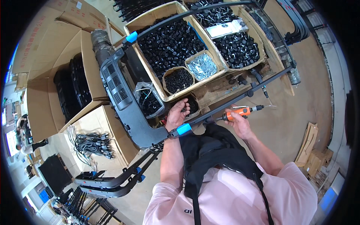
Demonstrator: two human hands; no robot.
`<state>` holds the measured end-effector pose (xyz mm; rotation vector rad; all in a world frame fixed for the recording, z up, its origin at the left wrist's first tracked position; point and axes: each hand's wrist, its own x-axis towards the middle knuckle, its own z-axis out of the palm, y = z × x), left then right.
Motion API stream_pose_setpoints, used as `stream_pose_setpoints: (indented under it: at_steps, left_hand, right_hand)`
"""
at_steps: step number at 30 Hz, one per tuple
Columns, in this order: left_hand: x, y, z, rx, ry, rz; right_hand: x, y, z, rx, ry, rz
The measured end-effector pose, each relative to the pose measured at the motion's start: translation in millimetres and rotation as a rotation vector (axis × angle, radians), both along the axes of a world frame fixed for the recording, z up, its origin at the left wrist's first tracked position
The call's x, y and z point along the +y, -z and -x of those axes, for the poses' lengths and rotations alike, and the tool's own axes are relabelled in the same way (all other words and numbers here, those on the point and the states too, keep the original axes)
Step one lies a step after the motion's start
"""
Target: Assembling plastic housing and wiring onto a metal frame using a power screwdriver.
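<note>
My right hand (237, 122) is closed around an orange and black power screwdriver (242, 111), its bit pointing right. My left hand (177, 113) is at a small container of dark little parts (193, 105), its fingers curled. Whatever they may pinch is hidden. A black tubular frame (225, 100) with a vented plastic panel (117, 84) lies across the bench around the bins. Blue pieces sit on it, one (184, 129) close to my left wrist. Beside that hand stands a clear bag of black parts (149, 102).
Ahead, a large bin (165, 98) holds black caps, a tray of silver screws (202, 66) and small black screws (179, 80). More bins (240, 50) stand to its right. At left are an open carton (41, 88), bundled cables (93, 144) and curved black frames (108, 183).
</note>
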<state>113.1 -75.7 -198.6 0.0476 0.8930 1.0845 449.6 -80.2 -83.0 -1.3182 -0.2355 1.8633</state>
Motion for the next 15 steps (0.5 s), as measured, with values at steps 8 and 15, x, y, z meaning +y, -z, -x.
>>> stream_pose_setpoints:
  at_steps: [8, 15]
  left_hand:
    - [-31, -12, -3, 0.065, -0.034, -0.101]
    - [-75, -10, -27, 0.034, -0.225, -0.061]
  right_hand:
    - [15, -133, 9, -0.184, -0.476, -0.455]
    - [65, -209, 59, -0.224, -0.756, -1.478]
